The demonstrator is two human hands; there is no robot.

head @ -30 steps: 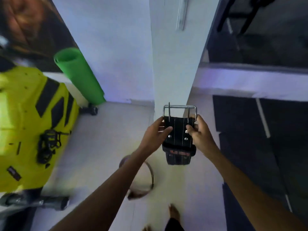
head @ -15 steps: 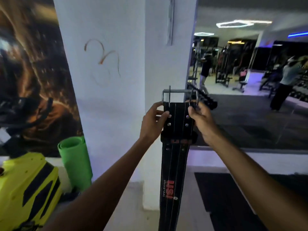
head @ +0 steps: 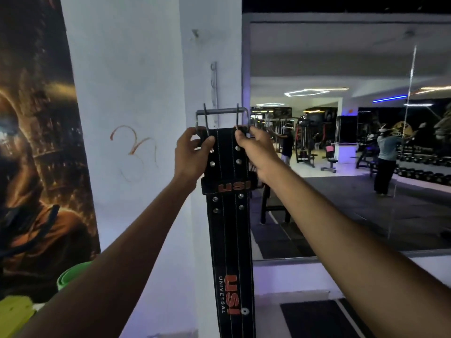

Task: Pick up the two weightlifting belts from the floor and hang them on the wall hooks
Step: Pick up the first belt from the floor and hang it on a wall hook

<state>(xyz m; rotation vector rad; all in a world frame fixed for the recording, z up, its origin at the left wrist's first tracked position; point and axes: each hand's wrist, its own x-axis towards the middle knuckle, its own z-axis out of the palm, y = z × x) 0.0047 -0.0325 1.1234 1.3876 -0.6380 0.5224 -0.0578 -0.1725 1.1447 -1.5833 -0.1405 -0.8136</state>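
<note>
Both hands [head: 194, 154] hold the black belt [head: 230, 230] up against the white pillar [head: 210, 57].

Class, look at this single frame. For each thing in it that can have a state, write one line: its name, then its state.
Belt: lifted, hanging straight down, not yet hooked.
Buckle: held up against the pillar, both prongs upright.
Left hand: closed on the belt's top left edge.
Right hand: closed on the belt's top right edge.
Wall rail: bare, nothing hung.
Green mat: rolled, upright.

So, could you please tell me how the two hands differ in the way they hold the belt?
The left hand grips the belt at its left edge, thumb across the front; the right hand pinches the right top corner beside the buckle. The left hand sits slightly lower than the right. Both hold the belt's top end, raised against the white pillar.
</note>
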